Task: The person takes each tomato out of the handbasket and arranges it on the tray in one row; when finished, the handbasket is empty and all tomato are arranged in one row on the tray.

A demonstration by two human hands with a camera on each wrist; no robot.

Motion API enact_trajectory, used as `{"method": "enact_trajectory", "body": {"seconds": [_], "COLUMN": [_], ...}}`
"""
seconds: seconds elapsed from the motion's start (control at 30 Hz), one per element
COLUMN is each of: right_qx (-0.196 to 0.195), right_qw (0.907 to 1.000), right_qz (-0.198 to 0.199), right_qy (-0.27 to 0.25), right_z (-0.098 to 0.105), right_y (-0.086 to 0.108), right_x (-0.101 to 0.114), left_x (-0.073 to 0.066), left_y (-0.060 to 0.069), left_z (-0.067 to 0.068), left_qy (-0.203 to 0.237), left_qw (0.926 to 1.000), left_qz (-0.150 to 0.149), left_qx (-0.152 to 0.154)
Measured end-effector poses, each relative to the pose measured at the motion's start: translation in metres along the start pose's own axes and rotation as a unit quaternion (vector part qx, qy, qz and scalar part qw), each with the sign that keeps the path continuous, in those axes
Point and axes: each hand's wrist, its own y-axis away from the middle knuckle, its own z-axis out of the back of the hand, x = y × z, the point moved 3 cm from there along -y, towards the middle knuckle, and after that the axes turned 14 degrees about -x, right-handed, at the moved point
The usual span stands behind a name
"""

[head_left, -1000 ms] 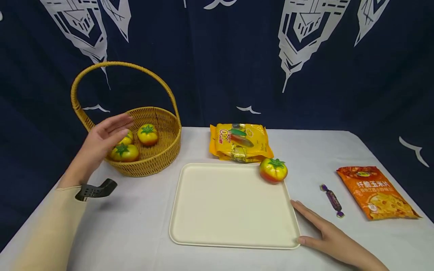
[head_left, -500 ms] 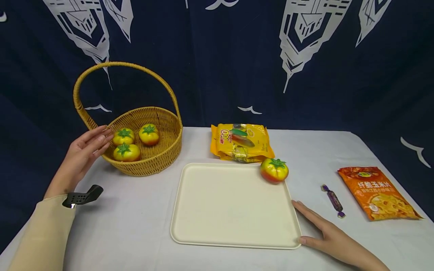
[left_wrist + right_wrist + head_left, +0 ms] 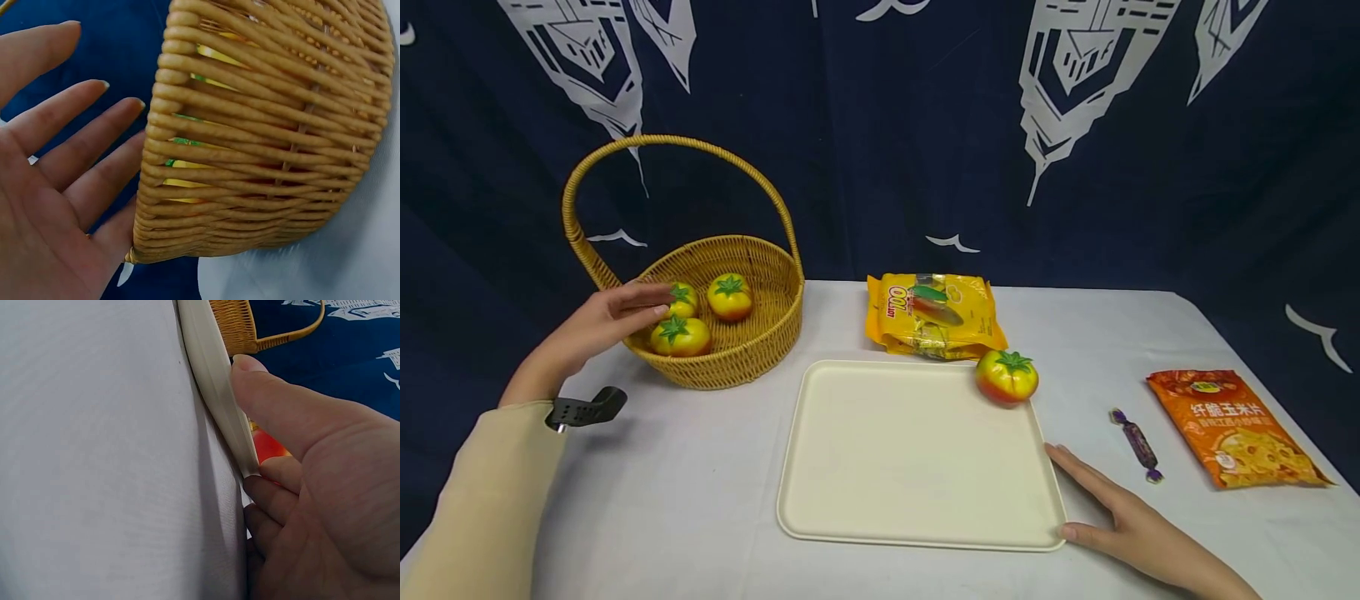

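My left hand [image 3: 591, 332] reaches to the left rim of a wicker basket [image 3: 745, 360], its fingers straight and holding nothing. Close up in the left wrist view, the spread fingers [image 3: 87, 140] lie beside the woven wall. Inside the basket sit three yellow-red toy tomatoes with green leafy tops: a front one [image 3: 681, 337], a right one [image 3: 730, 298], and one [image 3: 683, 305] partly behind my fingertips. My right hand [image 3: 1123, 527] rests at the right edge of a cream tray [image 3: 917, 458], thumb and fingertips touching its rim. Another toy tomato [image 3: 1006, 378] sits at the tray's back right corner.
Behind the tray lies a yellow snack bag [image 3: 936, 317]. A purple-wrapped candy [image 3: 1137, 445] and an orange chip bag [image 3: 1236, 429] lie to the right on the white tablecloth [image 3: 685, 500]. A dark blue patterned curtain [image 3: 880, 150] hangs behind the table.
My left hand has drawn back leftward from over the basket, then moved a little right again to its left rim. The right hand and the tray stay as they were.
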Motion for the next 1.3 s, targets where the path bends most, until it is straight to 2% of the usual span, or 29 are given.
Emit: {"method": "enact_trajectory", "body": {"seconds": [0.3, 0.43, 0.67, 0.8, 0.9, 1.13, 1.23, 1.3], "right_qx": [-0.002, -0.005, 0.000, -0.002, -0.003, -0.004, -0.007, -0.006], "right_qw": [1.0000, 1.0000, 1.0000, 0.9999, 1.0000, 0.9999, 0.9996, 0.9994], "right_qz": [0.002, 0.005, 0.000, 0.002, -0.001, 0.003, 0.007, 0.007], "right_qy": [-0.006, -0.003, -0.004, -0.011, -0.009, -0.014, -0.027, -0.032], "right_z": [0.000, 0.001, 0.000, 0.000, 0.000, 0.001, 0.001, 0.000], "right_y": [0.001, 0.001, 0.000, 0.001, 0.002, 0.002, 0.002, 0.003], "right_x": [0.000, 0.000, 0.000, 0.000, -0.001, -0.001, 0.000, 0.000], "left_x": [0.003, 0.002, 0.000, -0.002, -0.003, -0.006, -0.010, -0.011], "left_y": [-0.008, -0.011, -0.015, -0.016, -0.017, -0.021, -0.022, -0.021], "left_z": [-0.010, -0.014, -0.019, -0.023, -0.026, -0.038, -0.043, -0.045], "left_qy": [-0.017, -0.040, -0.111, -0.138, -0.144, -0.143, -0.144, -0.148], "left_qw": [0.9964, 0.9936, 0.9859, 0.9826, 0.9822, 0.9821, 0.9821, 0.9821], "left_qz": [-0.034, -0.051, -0.070, -0.062, -0.060, -0.082, -0.076, -0.058], "left_qx": [0.076, 0.093, 0.104, 0.108, 0.104, 0.092, 0.095, 0.102]}}
